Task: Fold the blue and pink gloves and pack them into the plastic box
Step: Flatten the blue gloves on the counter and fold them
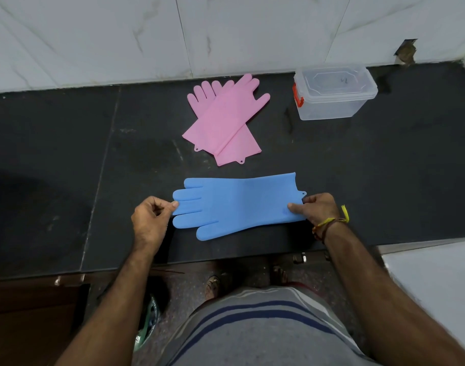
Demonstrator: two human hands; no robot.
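Observation:
The blue gloves [236, 204] lie flat on the black counter [94, 154] near its front edge, fingers pointing left, cuff to the right. My left hand [150, 220] pinches the fingertips at the left end. My right hand [316, 208] pinches the cuff at the right end. Behind them two pink gloves [223, 120] lie crossed over each other, fingers toward the wall. A clear plastic box [334, 92] with its lid on and a red latch stands at the back right.
A white marble wall [226, 30] runs along the back of the counter. A white surface [437, 281] adjoins the counter at the front right. Brown cabinet fronts [28, 313] sit below at the left.

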